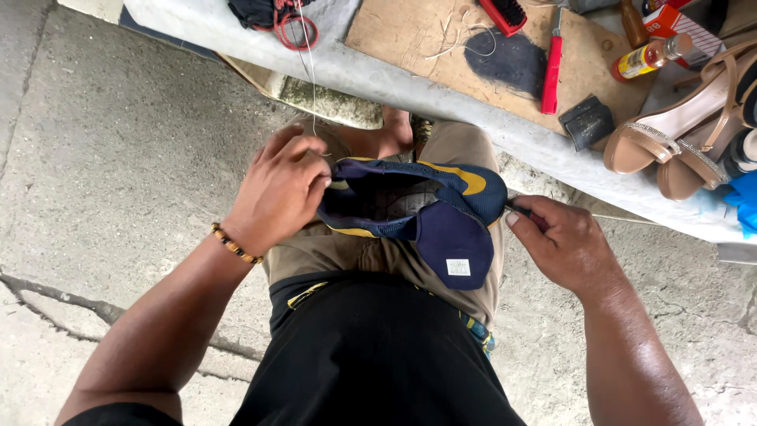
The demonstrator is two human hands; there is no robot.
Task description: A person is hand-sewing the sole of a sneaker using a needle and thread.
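Note:
A navy sports shoe (pixel 426 207) with yellow trim lies across my lap, its tongue flopped toward me. My left hand (pixel 277 189) grips the shoe's heel end and pinches a thin white thread (pixel 309 71) that runs up toward the bench. My right hand (pixel 561 243) sits at the toe end, closed on a dark tool handle (pixel 520 210) whose tip is hidden against the shoe. A beaded bracelet is on my left wrist.
A grey bench (pixel 378 75) ahead carries a wooden board (pixel 441 39), a red brush (pixel 503 14), a red-handled tool (pixel 550 71), a dark block (pixel 587 122), small bottles (pixel 648 55), tan heeled sandals (pixel 686 126) and red-handled scissors (pixel 293 24). Cracked concrete floor (pixel 118 173) surrounds me.

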